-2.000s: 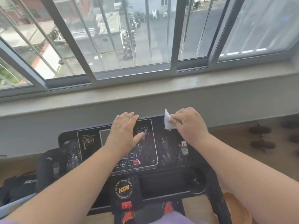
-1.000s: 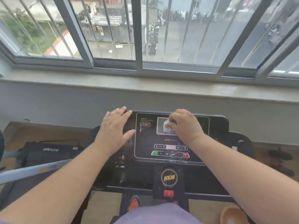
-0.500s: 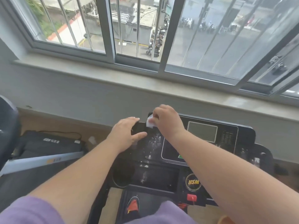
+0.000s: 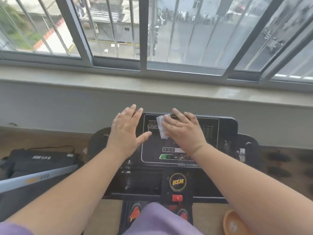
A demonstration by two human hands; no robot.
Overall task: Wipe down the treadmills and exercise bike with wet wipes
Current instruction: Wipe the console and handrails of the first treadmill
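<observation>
1. Treadmill console (image 4: 225, 126): black, facing a grey wall below a barred sliding window (image 4: 152, 31).
2. Right hand (image 4: 182, 131): flat, fingers straight, pressing a white wet wipe (image 4: 161, 127) onto the upper left part of the display panel.
3. Left hand (image 4: 126, 131): open, fingers spread, resting on the console's left edge, just beside the wipe but apart from it.
4. Green button (image 4: 165, 156) visible on the panel below the right wrist.
5. Round yellow "HSM" badge (image 4: 177, 181) on the lower console, with a red safety key (image 4: 177, 198) beneath it.
6. A second treadmill (image 4: 37, 167) stands at left.
7. Orange dish (image 4: 232, 223) on the floor, lower right.
</observation>
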